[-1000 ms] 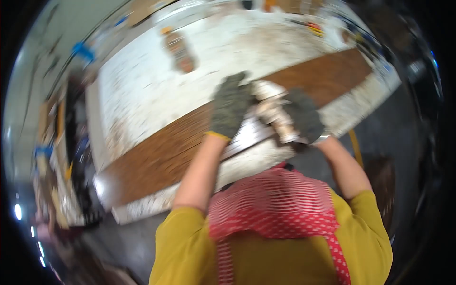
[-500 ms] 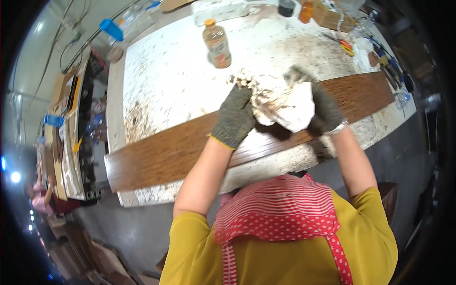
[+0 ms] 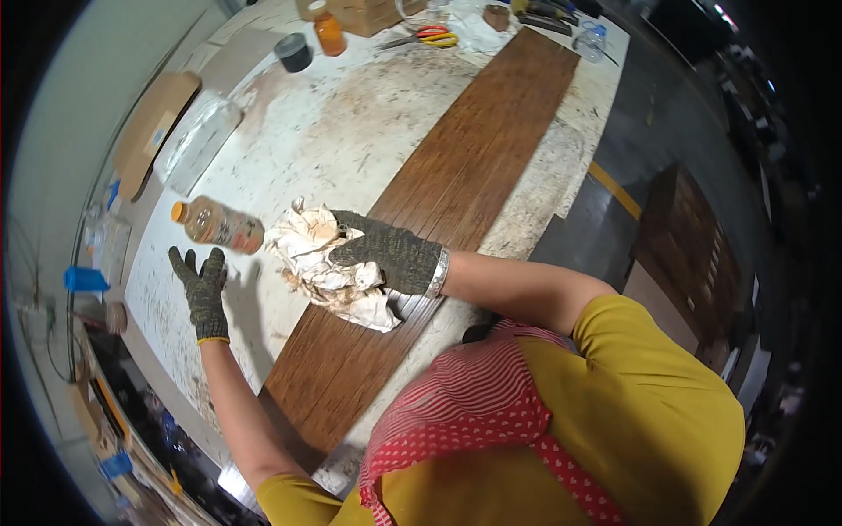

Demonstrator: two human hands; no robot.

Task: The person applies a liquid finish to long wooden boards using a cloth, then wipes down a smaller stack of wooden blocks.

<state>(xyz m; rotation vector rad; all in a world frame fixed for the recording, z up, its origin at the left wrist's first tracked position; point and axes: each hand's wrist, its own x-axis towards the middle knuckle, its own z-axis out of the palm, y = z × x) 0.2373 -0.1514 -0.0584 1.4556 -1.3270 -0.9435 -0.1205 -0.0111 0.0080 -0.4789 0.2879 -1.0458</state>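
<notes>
A crumpled white rag (image 3: 320, 259) with brown stains is bunched in my right hand (image 3: 386, 252), which wears a dark knitted glove. The rag hangs over the near-left part of a long brown wooden plank (image 3: 474, 145), whose grain shows lengthwise lines. Over the white table surface to the left is my gloved left hand (image 3: 201, 289), fingers spread and nothing in it. Just beyond it stands a clear plastic bottle (image 3: 219, 226) with an orange cap and some brownish contents. It is the thing nearest to my left hand.
The stained white table (image 3: 298, 158) carries a dark round container (image 3: 293, 53), an orange bottle (image 3: 327, 31), scissors (image 3: 430, 35) and a plastic-wrapped white block (image 3: 200, 140) along its far side. A small clear bottle (image 3: 591, 42) sits near the right corner. Dark boards (image 3: 684, 237) stand on the floor at right.
My view has turned to the right. Both hands were at the rag; now the left has let go and reached out toward the bottle, while the right keeps the rag.
</notes>
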